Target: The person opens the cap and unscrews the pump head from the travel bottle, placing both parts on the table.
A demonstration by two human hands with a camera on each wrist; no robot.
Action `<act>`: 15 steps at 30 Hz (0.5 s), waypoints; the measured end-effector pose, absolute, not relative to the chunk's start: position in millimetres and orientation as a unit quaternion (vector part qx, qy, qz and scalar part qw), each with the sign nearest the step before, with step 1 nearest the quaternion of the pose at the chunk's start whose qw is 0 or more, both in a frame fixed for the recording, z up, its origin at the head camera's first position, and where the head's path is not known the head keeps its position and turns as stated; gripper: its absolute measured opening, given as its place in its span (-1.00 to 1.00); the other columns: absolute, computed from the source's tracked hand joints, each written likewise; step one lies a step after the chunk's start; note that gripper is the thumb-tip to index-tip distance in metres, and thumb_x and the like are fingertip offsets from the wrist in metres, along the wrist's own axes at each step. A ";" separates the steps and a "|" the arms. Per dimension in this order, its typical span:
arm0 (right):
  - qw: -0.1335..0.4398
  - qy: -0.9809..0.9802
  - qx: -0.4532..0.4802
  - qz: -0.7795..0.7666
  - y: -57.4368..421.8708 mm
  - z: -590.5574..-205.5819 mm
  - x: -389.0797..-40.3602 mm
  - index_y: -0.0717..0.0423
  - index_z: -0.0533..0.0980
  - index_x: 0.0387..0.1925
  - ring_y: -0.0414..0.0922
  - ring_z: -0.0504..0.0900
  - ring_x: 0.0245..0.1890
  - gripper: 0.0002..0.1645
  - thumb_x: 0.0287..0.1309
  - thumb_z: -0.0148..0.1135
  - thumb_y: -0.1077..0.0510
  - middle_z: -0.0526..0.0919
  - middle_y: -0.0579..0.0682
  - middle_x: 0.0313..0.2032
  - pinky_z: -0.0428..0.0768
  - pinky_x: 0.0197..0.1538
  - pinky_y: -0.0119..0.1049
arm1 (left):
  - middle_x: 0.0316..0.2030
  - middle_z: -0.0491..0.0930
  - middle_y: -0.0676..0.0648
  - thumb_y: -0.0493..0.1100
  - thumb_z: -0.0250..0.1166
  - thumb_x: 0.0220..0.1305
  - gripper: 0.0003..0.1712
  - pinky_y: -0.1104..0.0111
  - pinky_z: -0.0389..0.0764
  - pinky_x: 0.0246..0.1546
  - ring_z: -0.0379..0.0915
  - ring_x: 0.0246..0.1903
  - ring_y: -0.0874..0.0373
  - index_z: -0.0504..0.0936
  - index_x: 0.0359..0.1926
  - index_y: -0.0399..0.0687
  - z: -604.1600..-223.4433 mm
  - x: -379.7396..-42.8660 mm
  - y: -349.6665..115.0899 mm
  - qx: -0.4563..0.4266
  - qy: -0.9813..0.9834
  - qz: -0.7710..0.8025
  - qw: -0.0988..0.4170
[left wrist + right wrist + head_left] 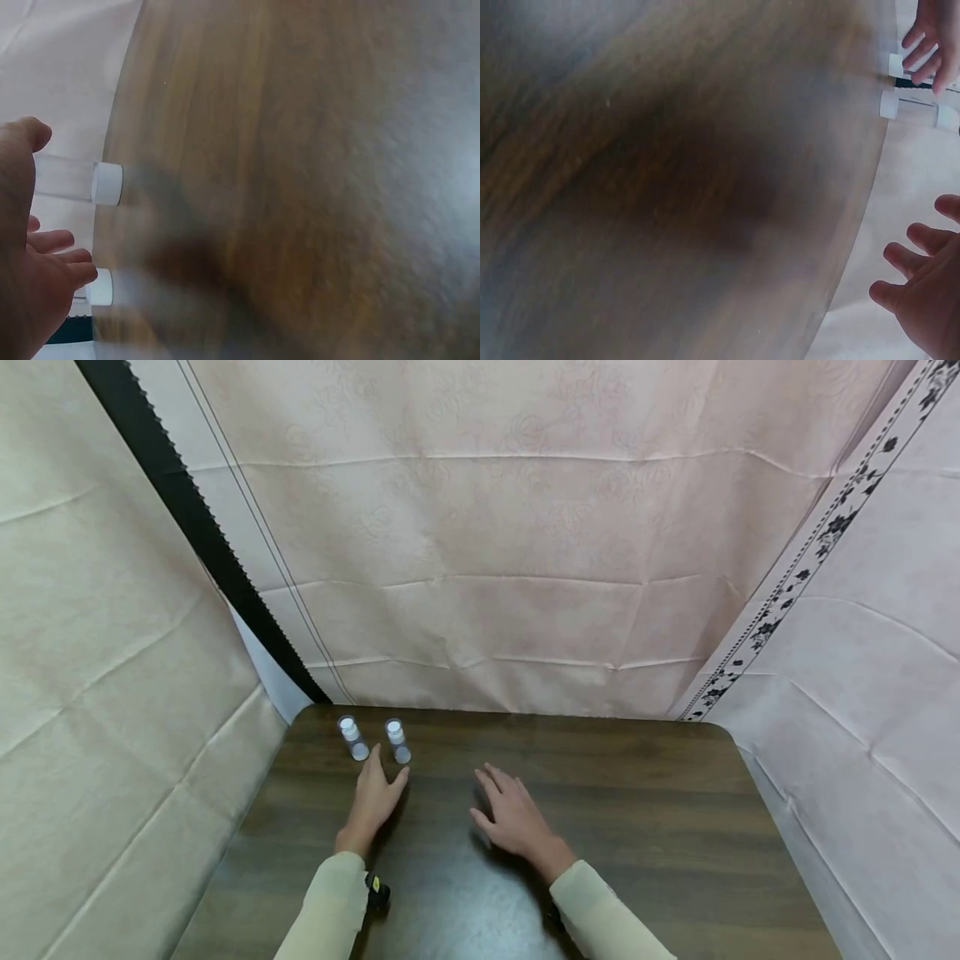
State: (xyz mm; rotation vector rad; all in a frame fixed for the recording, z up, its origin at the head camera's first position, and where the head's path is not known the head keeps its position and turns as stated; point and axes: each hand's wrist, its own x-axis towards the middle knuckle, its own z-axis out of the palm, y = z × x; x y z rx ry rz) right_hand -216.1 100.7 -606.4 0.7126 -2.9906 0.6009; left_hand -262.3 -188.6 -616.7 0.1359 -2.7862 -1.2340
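Two clear cylindrical containers with white ends stand at the back left of the table, the left container (349,732) and the right container (397,742), a short gap apart. My left hand (372,797) is just in front of them, thumb spread away from the fingers. In the left wrist view the right container (67,178) shows through the gap between thumb and fingers, while the fingers partly hide the left container (100,287). I cannot tell whether the fingertips touch either one. My right hand (517,818) hovers over the table's middle, fingers spread, holding nothing.
The dark wooden table (637,793) has rounded back corners. A pale patterned cloth (525,568) hangs behind its back edge, with more pale cloth on both sides. A dark wrist strap device (377,893) sits at the left cuff.
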 end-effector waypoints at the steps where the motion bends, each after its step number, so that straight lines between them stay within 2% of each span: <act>1: 0.004 -0.954 0.230 0.191 99.8 -606.8 -215.7 -0.03 0.13 0.61 0.10 0.21 0.56 -0.16 0.50 0.05 -0.26 0.15 0.09 0.60 0.23 0.50 0.24 | 0.50 0.15 -0.49 0.03 0.29 0.44 -0.04 -0.19 0.24 0.45 0.12 0.47 -0.40 0.02 0.58 -0.34 -616.8 -264.4 -187.8 0.045 -0.908 -0.413 0.052; 7: -0.007 -0.954 0.247 0.169 92.9 -607.7 -215.2 -0.06 0.09 0.63 0.14 0.11 0.60 -0.15 0.51 0.02 -0.27 0.07 0.09 0.62 0.16 0.52 0.28 | 0.49 0.18 -0.48 -0.04 0.36 0.38 -0.03 -0.17 0.26 0.44 0.15 0.46 -0.39 0.05 0.56 -0.35 -614.7 -276.3 -184.4 0.059 -0.885 -0.457 0.073; 15: -0.028 -0.949 0.275 0.150 82.8 -606.7 -216.6 -0.07 0.07 0.63 0.13 0.05 0.62 -0.14 0.51 0.00 -0.29 0.04 0.06 0.63 0.14 0.52 0.31 | 0.47 0.28 -0.41 -0.06 0.40 0.36 -0.06 -0.11 0.30 0.44 0.23 0.46 -0.32 0.10 0.55 -0.27 -612.7 -289.4 -182.8 0.075 -0.860 -0.499 0.070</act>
